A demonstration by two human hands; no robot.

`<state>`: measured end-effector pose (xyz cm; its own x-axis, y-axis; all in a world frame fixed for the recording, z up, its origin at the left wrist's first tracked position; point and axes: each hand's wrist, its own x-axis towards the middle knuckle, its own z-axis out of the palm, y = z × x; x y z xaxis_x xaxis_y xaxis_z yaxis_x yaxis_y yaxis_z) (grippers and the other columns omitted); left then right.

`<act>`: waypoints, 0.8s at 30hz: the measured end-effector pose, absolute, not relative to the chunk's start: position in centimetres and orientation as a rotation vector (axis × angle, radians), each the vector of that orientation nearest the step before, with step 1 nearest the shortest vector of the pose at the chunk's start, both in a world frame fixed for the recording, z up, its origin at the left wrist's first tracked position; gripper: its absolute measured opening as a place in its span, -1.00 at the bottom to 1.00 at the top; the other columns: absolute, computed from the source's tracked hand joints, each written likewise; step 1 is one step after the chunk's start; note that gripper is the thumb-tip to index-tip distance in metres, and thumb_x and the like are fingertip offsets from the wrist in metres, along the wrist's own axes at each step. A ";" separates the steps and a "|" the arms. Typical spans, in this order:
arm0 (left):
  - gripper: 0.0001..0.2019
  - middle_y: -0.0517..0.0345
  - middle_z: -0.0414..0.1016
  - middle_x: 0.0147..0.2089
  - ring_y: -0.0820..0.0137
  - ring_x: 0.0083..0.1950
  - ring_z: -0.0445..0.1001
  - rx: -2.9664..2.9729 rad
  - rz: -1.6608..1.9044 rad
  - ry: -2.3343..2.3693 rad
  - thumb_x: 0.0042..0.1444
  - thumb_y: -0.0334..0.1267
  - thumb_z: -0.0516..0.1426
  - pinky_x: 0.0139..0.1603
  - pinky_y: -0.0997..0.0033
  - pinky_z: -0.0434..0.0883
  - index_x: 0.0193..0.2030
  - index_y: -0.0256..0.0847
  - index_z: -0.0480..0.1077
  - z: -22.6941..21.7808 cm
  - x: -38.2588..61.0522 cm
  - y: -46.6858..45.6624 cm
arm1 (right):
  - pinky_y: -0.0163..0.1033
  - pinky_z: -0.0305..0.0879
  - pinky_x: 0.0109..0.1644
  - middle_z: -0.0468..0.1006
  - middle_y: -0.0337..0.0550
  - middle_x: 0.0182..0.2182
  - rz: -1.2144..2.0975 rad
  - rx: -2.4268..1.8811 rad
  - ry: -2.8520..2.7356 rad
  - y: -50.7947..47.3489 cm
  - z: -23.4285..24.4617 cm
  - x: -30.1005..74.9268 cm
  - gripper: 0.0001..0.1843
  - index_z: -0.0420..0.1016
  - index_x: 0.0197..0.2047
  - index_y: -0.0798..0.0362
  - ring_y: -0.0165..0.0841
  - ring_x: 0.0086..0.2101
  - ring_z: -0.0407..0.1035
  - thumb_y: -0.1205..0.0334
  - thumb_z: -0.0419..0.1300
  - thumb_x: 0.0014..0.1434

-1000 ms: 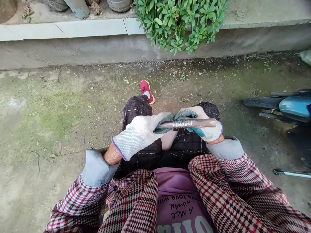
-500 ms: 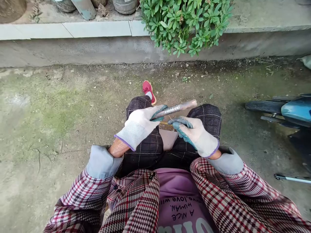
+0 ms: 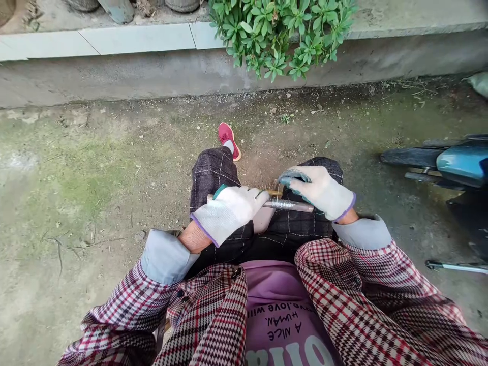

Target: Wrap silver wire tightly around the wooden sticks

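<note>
My left hand [image 3: 234, 208], in a white work glove with a green palm, is closed around a greyish rod [image 3: 303, 207] held across my lap. Silvery wire [image 3: 282, 204] is wound in tight coils around the rod, just right of my fingers. A thin strand rises from the coils to my right hand [image 3: 318, 188], gloved the same way, whose fingertips are pinched together on it above and beyond the rod. Beyond the coils shows part of a thin yellowish bar [image 3: 275, 193]; its ends are hidden.
My knees in dark checked trousers [image 3: 213, 170] flank the work. A red shoe [image 3: 227, 138] rests on mossy ground. Ahead run a low concrete ledge [image 3: 152, 76] and a leafy shrub [image 3: 282, 30]. At right are a blue wheeled vehicle [image 3: 463, 165] and a pale bar [image 3: 457, 267].
The rod has swung from slanting up rightward to nearly level, its right end lower and nearer me. My left hand has rolled over it. My right hand has moved right and away from me.
</note>
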<state>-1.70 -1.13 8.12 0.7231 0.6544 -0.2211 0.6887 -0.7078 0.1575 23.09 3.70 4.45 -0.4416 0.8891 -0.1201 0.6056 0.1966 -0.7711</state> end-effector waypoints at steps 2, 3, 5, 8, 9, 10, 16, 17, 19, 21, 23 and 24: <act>-0.72 -0.04 0.58 -0.08 0.14 -0.08 0.57 2.756 -0.182 1.038 0.41 -0.42 -0.03 -0.16 0.19 0.42 0.11 -0.25 0.43 8.3 -1.9 -1.0 | -0.12 0.51 -0.15 0.72 -0.13 -0.29 1.288 -1.370 -1.953 4.1 3.3 23.0 -0.73 0.67 -0.25 0.01 -0.21 -0.29 0.58 0.05 0.20 0.21; -0.72 -0.05 0.58 -0.09 0.14 -0.08 0.57 2.780 -0.179 1.026 0.42 -0.40 -0.03 -0.16 0.19 0.43 0.12 -0.25 0.43 8.3 -2.0 -0.9 | -0.13 0.51 -0.16 0.72 -0.13 -0.32 1.356 -1.343 -1.901 4.2 2.8 23.0 -0.72 0.66 -0.29 0.01 -0.22 -0.30 0.58 0.02 0.22 0.18; -0.71 -0.06 0.59 -0.08 0.14 -0.07 0.57 2.799 -0.178 1.020 0.43 -0.38 -0.02 -0.15 0.19 0.45 0.16 -0.25 0.42 7.8 -2.3 -0.6 | -0.14 0.51 -0.18 0.71 -0.14 -0.35 1.450 -1.294 -1.860 4.2 1.8 23.0 -0.72 0.65 -0.34 0.00 -0.22 -0.32 0.57 -0.01 0.24 0.16; -0.67 -0.07 0.59 0.02 0.18 -0.01 0.58 2.729 -0.131 1.134 0.43 -0.36 0.00 -0.07 0.22 0.48 0.26 -0.23 0.37 6.8 -2.9 0.0 | -0.17 0.50 -0.23 0.69 -0.13 -0.36 1.506 -1.220 -1.917 3.5 0.7 22.7 -0.70 0.64 -0.33 0.00 -0.24 -0.33 0.55 -0.03 0.24 0.21; -0.65 -0.07 0.59 0.05 0.20 0.01 0.58 2.683 -0.125 1.209 0.43 -0.35 0.02 -0.05 0.25 0.48 0.29 -0.22 0.35 6.5 -3.1 0.2 | -0.18 0.48 -0.26 0.68 -0.14 -0.37 1.507 -1.204 -1.941 3.1 0.6 22.4 -0.70 0.65 -0.31 0.01 -0.25 -0.36 0.54 -0.03 0.23 0.23; -0.63 -0.07 0.59 0.07 0.21 0.02 0.58 2.631 -0.135 1.286 0.42 -0.34 0.03 -0.05 0.27 0.48 0.32 -0.21 0.33 6.2 -3.3 0.4 | -0.19 0.47 -0.29 0.67 -0.15 -0.40 1.499 -1.200 -1.966 2.6 0.6 22.0 -0.70 0.65 -0.30 0.02 -0.27 -0.39 0.51 -0.01 0.22 0.25; -0.58 -0.01 0.59 0.05 0.23 -0.06 0.62 2.397 -0.430 1.535 0.36 -0.40 0.05 -0.16 0.32 0.45 0.32 -0.13 0.36 5.8 -3.7 2.0 | -0.13 0.47 -0.10 0.75 -0.09 -0.20 1.301 -1.221 -2.264 0.4 3.4 20.3 -0.71 0.70 -0.10 0.00 -0.22 -0.25 0.61 0.11 0.16 0.35; -0.58 0.00 0.59 0.02 0.23 -0.07 0.62 2.375 -0.481 1.534 0.35 -0.42 0.05 -0.17 0.33 0.45 0.30 -0.13 0.37 5.8 -3.6 2.1 | -0.11 0.47 -0.08 0.76 -0.08 -0.17 1.240 -1.222 -2.294 0.4 4.1 20.6 -0.72 0.70 -0.08 -0.02 -0.19 -0.22 0.62 0.11 0.17 0.35; -0.59 0.01 0.59 -0.01 0.24 -0.08 0.61 2.368 -0.532 1.479 0.32 -0.44 0.06 -0.16 0.34 0.44 0.27 -0.11 0.39 5.8 -3.5 2.1 | -0.09 0.47 -0.05 0.76 -0.07 -0.15 1.143 -1.261 -2.304 0.9 5.3 21.3 -0.73 0.70 -0.07 -0.03 -0.16 -0.19 0.62 0.12 0.17 0.33; -0.61 0.02 0.59 -0.03 0.24 -0.09 0.60 2.402 -0.498 1.372 0.31 -0.44 0.06 -0.15 0.33 0.44 0.23 -0.11 0.42 5.8 -3.3 1.6 | -0.08 0.47 -0.05 0.75 -0.09 -0.18 1.100 -1.327 -2.263 1.8 5.9 22.2 -0.73 0.69 -0.09 -0.03 -0.16 -0.20 0.62 0.14 0.16 0.33; -0.64 0.04 0.59 -0.03 0.24 -0.09 0.60 2.404 -0.354 1.263 0.33 -0.41 0.05 -0.13 0.32 0.44 0.20 -0.12 0.46 5.9 -3.2 0.9 | -0.08 0.47 -0.07 0.74 -0.12 -0.21 1.118 -1.379 -2.180 2.8 5.7 23.0 -0.74 0.68 -0.14 -0.03 -0.18 -0.22 0.61 0.15 0.15 0.31; -0.66 0.06 0.60 -0.05 0.26 -0.10 0.59 2.365 -0.250 1.223 0.34 -0.38 0.06 -0.12 0.33 0.44 0.17 -0.12 0.49 6.0 -3.2 0.5 | -0.08 0.47 -0.09 0.74 -0.12 -0.23 1.138 -1.395 -2.122 3.3 5.3 23.2 -0.75 0.67 -0.17 -0.01 -0.19 -0.23 0.60 0.14 0.15 0.29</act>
<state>-3.15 0.52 5.99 0.5877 0.7234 -0.3623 0.8076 -0.4969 0.3177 23.20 3.25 5.26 -0.4495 0.8839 -0.1292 0.5969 0.1896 -0.7796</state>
